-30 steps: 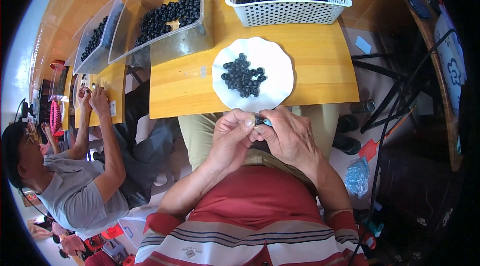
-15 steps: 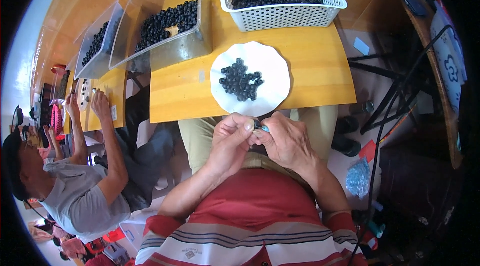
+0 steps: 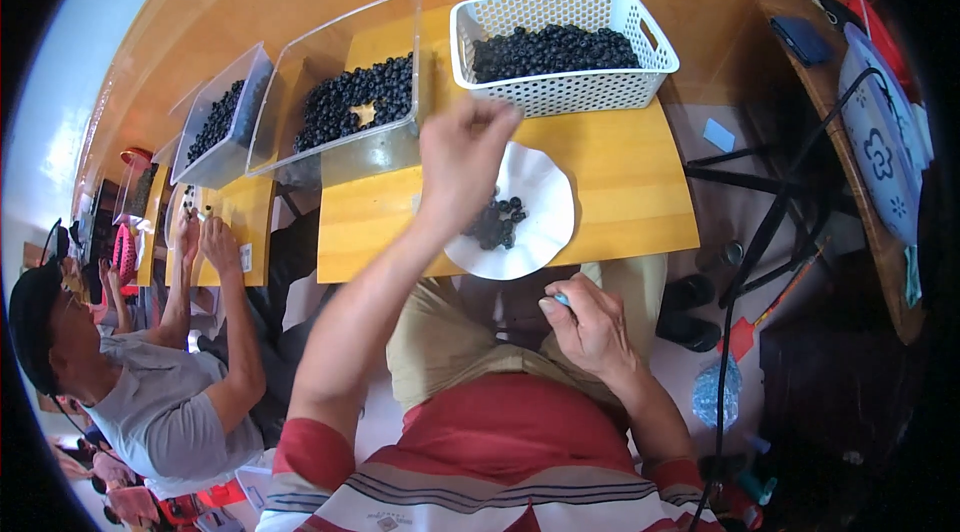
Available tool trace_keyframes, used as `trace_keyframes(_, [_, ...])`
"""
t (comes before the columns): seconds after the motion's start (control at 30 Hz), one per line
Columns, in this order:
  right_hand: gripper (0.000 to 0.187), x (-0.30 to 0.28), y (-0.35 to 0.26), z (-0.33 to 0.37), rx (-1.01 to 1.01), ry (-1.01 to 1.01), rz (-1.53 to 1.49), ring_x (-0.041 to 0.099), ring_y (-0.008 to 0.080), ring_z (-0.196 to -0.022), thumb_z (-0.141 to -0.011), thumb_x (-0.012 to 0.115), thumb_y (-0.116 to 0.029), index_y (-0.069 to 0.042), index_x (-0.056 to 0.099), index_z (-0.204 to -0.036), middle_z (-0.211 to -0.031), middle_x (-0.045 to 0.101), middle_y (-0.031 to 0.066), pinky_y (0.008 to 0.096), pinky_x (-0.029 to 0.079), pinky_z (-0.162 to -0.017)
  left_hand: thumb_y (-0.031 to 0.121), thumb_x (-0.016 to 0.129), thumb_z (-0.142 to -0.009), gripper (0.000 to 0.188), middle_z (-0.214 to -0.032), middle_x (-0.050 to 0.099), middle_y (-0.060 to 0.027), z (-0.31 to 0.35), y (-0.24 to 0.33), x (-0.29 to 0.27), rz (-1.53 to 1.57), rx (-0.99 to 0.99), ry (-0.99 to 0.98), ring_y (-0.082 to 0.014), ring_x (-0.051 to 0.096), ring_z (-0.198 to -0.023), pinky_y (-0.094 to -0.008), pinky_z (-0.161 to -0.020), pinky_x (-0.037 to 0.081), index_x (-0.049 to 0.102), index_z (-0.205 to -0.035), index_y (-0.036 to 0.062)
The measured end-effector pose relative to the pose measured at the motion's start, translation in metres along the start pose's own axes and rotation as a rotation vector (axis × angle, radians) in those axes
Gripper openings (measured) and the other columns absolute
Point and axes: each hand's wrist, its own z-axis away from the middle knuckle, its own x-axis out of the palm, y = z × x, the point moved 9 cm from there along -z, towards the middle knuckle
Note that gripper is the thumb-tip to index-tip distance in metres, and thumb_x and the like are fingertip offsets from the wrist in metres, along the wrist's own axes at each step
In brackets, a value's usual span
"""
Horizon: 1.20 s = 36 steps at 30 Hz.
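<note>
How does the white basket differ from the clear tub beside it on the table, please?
The white basket has perforated opaque walls; the clear tub has smooth see-through ones. The basket sits squarely on the table; the tub overhangs its left edge. Both hold dark berries.

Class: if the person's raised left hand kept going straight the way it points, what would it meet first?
Probably the white perforated basket of dark berries: the left hand points up and right toward its near wall. Depth is unclear.

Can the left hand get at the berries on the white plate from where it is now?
Probably yes. The left hand is raised over the table right above the white plate, and nothing lies between it and the dark berries. The right hand is down at the lap, out of the way.
</note>
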Motion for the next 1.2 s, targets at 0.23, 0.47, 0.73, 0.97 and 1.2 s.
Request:
trace_keyframes(0.23, [0.017, -0.021, 0.014, 0.005, 0.077, 0.035, -0.039, 0.067, 0.0332, -0.067, -0.096, 0.069, -0.013, 0.003, 0.065, -0.098, -0.080, 0.065, 0.0172, 0.0399, 0.053, -0.059, 0.015, 0.078, -0.087, 0.024, -0.090, 0.075, -0.0154, -0.025, 0.003, 0.014, -0.350, 0.187, -0.205, -0.0223, 0.072, -0.080, -0.0346, -0.074, 0.057, 0.075, -0.104, -0.0015])
trace_keyframes(0.47, [0.018, -0.016, 0.034, 0.016, 0.149, -0.006, -0.081, 0.066, 0.0320, -0.064, -0.097, 0.068, -0.015, 0.003, 0.065, -0.098, -0.078, 0.064, 0.0167, 0.0388, 0.052, -0.058, 0.014, 0.078, -0.080, 0.024, -0.094, 0.074, -0.0133, 0.051, -0.034, 0.031, -0.634, 0.292, -0.623, -0.0343, 0.069, -0.089, -0.0432, -0.082, 0.055, 0.077, -0.102, 0.0068])
trace_keyframes(0.73, [0.018, -0.009, 0.028, 0.008, 0.135, -0.023, -0.092, 0.066, 0.0307, -0.064, -0.097, 0.069, -0.015, 0.002, 0.065, -0.096, -0.078, 0.064, 0.0168, 0.0383, 0.051, -0.058, 0.013, 0.077, -0.078, 0.019, -0.096, 0.073, -0.0098, 0.068, -0.024, 0.047, -0.730, 0.395, -0.705, -0.0314, 0.066, -0.096, -0.0427, -0.084, 0.054, 0.076, -0.096, 0.0059])
trace_keyframes(0.97, [0.020, -0.006, 0.032, 0.012, 0.197, -0.046, -0.130, 0.068, 0.0308, -0.068, -0.098, 0.068, -0.017, 0.003, 0.066, -0.096, -0.081, 0.066, 0.0177, 0.0384, 0.052, -0.061, 0.005, 0.076, -0.077, 0.021, -0.096, 0.072, -0.0107, 0.069, -0.014, 0.045, -0.615, 0.410, -0.659, -0.0319, 0.065, -0.092, -0.0414, -0.083, 0.054, 0.076, -0.097, 0.0048])
trace_keyframes(1.2, [0.021, -0.012, 0.033, 0.002, 0.252, -0.012, -0.154, 0.072, 0.0328, -0.079, -0.100, 0.065, -0.017, 0.004, 0.066, -0.103, -0.090, 0.070, 0.0200, 0.0381, 0.055, -0.069, -0.003, 0.076, -0.087, 0.020, -0.099, 0.073, -0.0066, 0.071, -0.024, 0.016, 0.087, -0.076, -0.499, -0.0167, 0.070, -0.088, -0.0309, -0.077, 0.057, 0.073, -0.107, 0.0027])
